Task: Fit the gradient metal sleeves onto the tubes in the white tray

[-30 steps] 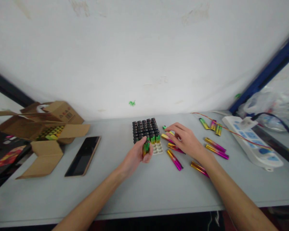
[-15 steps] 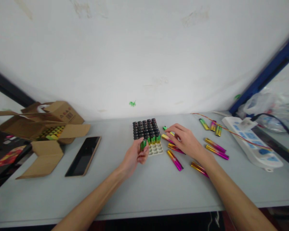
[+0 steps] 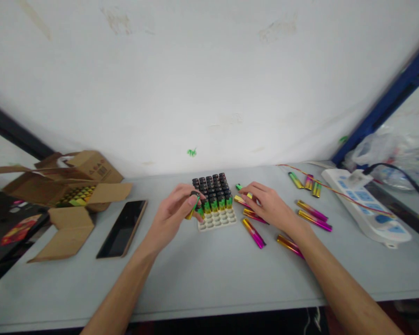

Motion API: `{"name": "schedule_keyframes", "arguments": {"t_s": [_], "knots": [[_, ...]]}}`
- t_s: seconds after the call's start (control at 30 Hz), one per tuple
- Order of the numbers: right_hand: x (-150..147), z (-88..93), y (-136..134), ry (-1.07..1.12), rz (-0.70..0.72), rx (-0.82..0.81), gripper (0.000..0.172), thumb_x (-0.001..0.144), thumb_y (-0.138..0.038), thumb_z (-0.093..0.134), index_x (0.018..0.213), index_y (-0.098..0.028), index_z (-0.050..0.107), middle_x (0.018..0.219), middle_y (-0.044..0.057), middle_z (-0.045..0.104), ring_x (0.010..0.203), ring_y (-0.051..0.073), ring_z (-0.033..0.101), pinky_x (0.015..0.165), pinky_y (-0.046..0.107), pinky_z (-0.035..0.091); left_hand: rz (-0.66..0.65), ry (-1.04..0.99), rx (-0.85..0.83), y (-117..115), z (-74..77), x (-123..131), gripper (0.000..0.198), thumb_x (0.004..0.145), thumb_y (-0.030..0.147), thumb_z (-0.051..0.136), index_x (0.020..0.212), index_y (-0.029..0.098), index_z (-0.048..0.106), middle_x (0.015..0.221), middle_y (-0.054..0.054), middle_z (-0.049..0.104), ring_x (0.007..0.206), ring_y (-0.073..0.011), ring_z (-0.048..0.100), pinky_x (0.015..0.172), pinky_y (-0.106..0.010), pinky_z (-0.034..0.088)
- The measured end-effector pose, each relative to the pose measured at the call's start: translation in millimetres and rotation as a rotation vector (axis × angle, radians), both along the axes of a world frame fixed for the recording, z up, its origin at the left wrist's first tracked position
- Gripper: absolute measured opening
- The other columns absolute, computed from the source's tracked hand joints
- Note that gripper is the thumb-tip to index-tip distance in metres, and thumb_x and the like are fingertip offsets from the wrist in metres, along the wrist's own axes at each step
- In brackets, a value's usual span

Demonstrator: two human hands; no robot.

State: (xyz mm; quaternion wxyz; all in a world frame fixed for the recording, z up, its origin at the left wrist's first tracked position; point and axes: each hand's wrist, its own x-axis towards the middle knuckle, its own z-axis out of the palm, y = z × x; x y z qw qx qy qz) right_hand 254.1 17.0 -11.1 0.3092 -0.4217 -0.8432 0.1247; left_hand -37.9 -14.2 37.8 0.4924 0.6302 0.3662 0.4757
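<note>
My left hand pinches a green-and-yellow lighter with a black top, held tilted at the left front edge of a white tray. Upright lighters with black tops fill the tray's back rows; the wells along the front stand bare. To the right of the tray, my right hand rests low with its fingers closed over another green-and-yellow lighter, whose middle they hide. Gold-and-purple lighters lie around that hand, one just in front of it.
More loose lighters lie at the right, beside a white power strip with a red-yellow wire across it. A phone and an opened cardboard box with more lighters inside stand at the left. A wall rises behind the table.
My left hand has moved left with its lighter, from in front of the tray to its left front corner. More bare wells now show. My right hand has hardly moved.
</note>
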Motion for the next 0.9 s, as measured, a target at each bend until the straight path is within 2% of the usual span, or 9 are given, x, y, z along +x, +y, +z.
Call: {"name": "schedule_keyframes", "arguments": {"t_s": [0.07, 0.17, 0.27, 0.5, 0.57, 0.77, 0.83, 0.9], "knots": [[-0.2, 0.2, -0.3, 0.002, -0.001, -0.002, 0.024, 0.108, -0.028, 0.048, 0.119, -0.021, 0.068, 0.107, 0.009, 0.069, 0.089, 0.021, 0.068, 0.087, 0.036, 0.053, 0.056, 0.072, 0.115, 1.9, 1.9, -6.6, 0.026, 0.098, 0.04, 0.066, 0.1, 0.017, 0.077, 0.105, -0.008, 0.062, 0.086, -0.017, 0.068, 0.075, -0.032, 0.064], [-0.2, 0.8, -0.5, -0.001, -0.003, -0.005, 0.024, 0.108, -0.031, 0.047, 0.117, -0.021, 0.068, 0.107, 0.009, 0.069, 0.088, 0.02, 0.068, 0.086, 0.036, 0.053, 0.115, 0.198, 0.293, 3.6, 0.9, -9.4, 0.018, 0.095, 0.033, 0.072, 0.103, 0.02, 0.08, 0.102, -0.009, 0.07, 0.098, -0.0213, 0.068, 0.091, -0.037, 0.059], [0.6, 1.4, -0.4, -0.004, -0.013, -0.012, 0.025, 0.109, -0.033, 0.046, 0.115, -0.021, 0.068, 0.106, 0.009, 0.069, 0.089, 0.02, 0.068, 0.086, 0.035, 0.053, 0.129, 0.389, 0.469, 5.4, -3.8, -7.0, 0.016, 0.09, 0.027, 0.078, 0.105, 0.022, 0.079, 0.102, -0.008, 0.076, 0.106, -0.0233, 0.066, 0.101, -0.04, 0.053], [1.7, 2.0, 0.0, -0.015, -0.017, 0.004, 0.025, 0.109, -0.029, 0.046, 0.115, -0.02, 0.068, 0.105, 0.009, 0.069, 0.089, 0.02, 0.067, 0.088, 0.035, 0.053, 0.123, 0.709, 0.619, 13.7, -21.8, -6.7, 0.015, 0.09, 0.027, 0.076, 0.104, 0.021, 0.077, 0.101, -0.008, 0.077, 0.115, -0.0248, 0.065, 0.098, -0.039, 0.056], [1.9, 1.5, 0.3, -0.007, -0.013, 0.013, 0.025, 0.109, -0.029, 0.047, 0.115, -0.02, 0.069, 0.106, 0.009, 0.069, 0.088, 0.02, 0.067, 0.088, 0.035, 0.053, 0.096, 0.739, 0.651, 15.6, -25.3, -7.3, 0.014, 0.092, 0.027, 0.075, 0.104, 0.021, 0.077, 0.098, -0.007, 0.077, 0.116, -0.0245, 0.064, 0.099, -0.038, 0.056], [11.0, -0.4, 5.7, 0.041, -0.057, 0.023, 0.021, 0.106, -0.028, 0.051, 0.113, -0.02, 0.069, 0.105, 0.007, 0.07, 0.075, 0.016, 0.065, 0.078, 0.031, 0.055, 0.095, 0.796, 0.667, 16.0, -25.8, -6.3, 0.013, 0.094, 0.025, 0.072, 0.105, 0.019, 0.076, 0.111, -0.01, 0.072, 0.115, -0.0231, 0.066, 0.1, -0.037, 0.057], [17.5, -2.3, 8.7, 0.033, -0.099, 0.018, 0.021, 0.105, -0.026, 0.051, 0.112, -0.02, 0.07, 0.106, 0.008, 0.07, 0.078, 0.017, 0.066, 0.08, 0.032, 0.055, 0.082, 0.805, 0.703, 17.0, -26.8, -5.4, 0.013, 0.094, 0.025, 0.072, 0.104, 0.019, 0.075, 0.109, -0.01, 0.072, 0.116, -0.0237, 0.065, 0.099, -0.037, 0.057], [23.7, -6.3, 11.7, -0.021, -0.154, 0.002, 0.02, 0.104, -0.026, 0.054, 0.114, -0.02, 0.07, 0.108, 0.01, 0.07, 0.09, 0.022, 0.068, 0.087, 0.036, 0.055, 0.086, 0.792, 0.76, 18.7, -30.1, -4.5, 0.013, 0.094, 0.024, 0.073, 0.106, 0.019, 0.075, 0.104, -0.009, 0.071, 0.115, -0.0241, 0.065, 0.099, -0.038, 0.057]]}}
